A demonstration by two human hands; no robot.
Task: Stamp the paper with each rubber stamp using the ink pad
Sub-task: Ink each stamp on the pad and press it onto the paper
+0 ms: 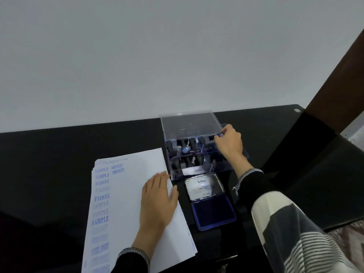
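Stamp selection at the storage case — the right hand reaches into the back right compartment of the clear acrylic stamp case, its fingertips pinching a small dark stamp with a blue end; whether that stamp is being lifted out or set back cannot be told. Other black-handled rubber stamps stand upright in two rows in the left compartments, and the case lid stands raised behind them. The left hand lies flat with fingers straight, pressing the right part of the white paper stack against the black table. Blue impressions reading SAMPLE and AMENDED run down the sheet's left margin, so several stamps appear already used. The Artline ink pad lies open just in front of the case, its metal lid folded back and the blue pad exposed. If the pinched stamp is the next one, the following move calls for pressing its face squarely on the pad, then onto bare paper right of the existing marks — while the left hand steadies the sheets.
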